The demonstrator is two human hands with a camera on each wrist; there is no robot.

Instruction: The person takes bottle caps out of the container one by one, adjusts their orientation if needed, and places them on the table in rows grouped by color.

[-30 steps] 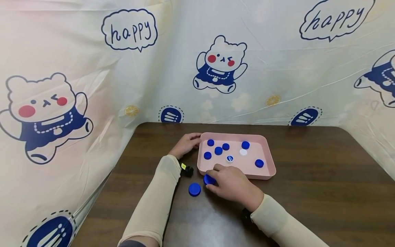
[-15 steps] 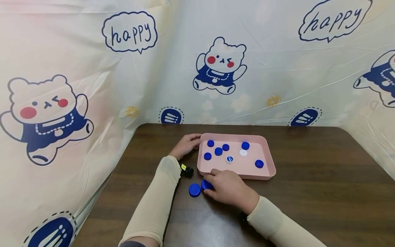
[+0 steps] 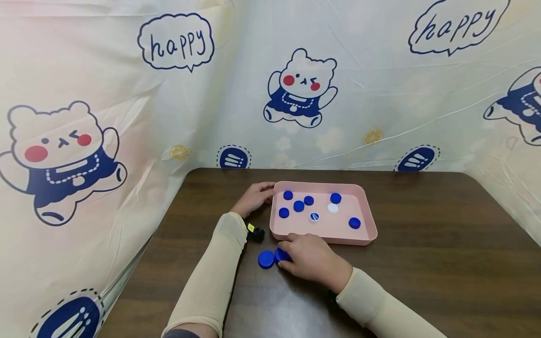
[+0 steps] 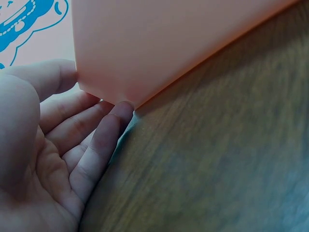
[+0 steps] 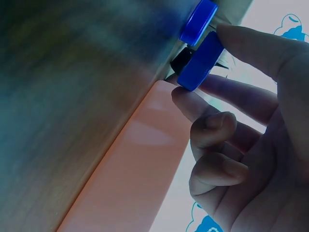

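Between thumb and fingers, my right hand pinches a blue bottle cap at the table's middle, just in front of the pink tray. The right wrist view shows this cap tilted, held near its edge. Close to its left lies a second blue bottle cap. My left hand rests at the tray's far left corner. In the left wrist view, its fairly straight fingers touch the pink wall at that corner.
Inside the tray lie several blue caps, a white cap and a white cap with blue print. A black device with a yellow label sits at the left wrist. Printed cloth hangs behind the brown table.
My right hand has moved slightly left and toward the front, bringing the pinched blue bottle cap beside the other cap. The left hand and the tray have stayed in place.
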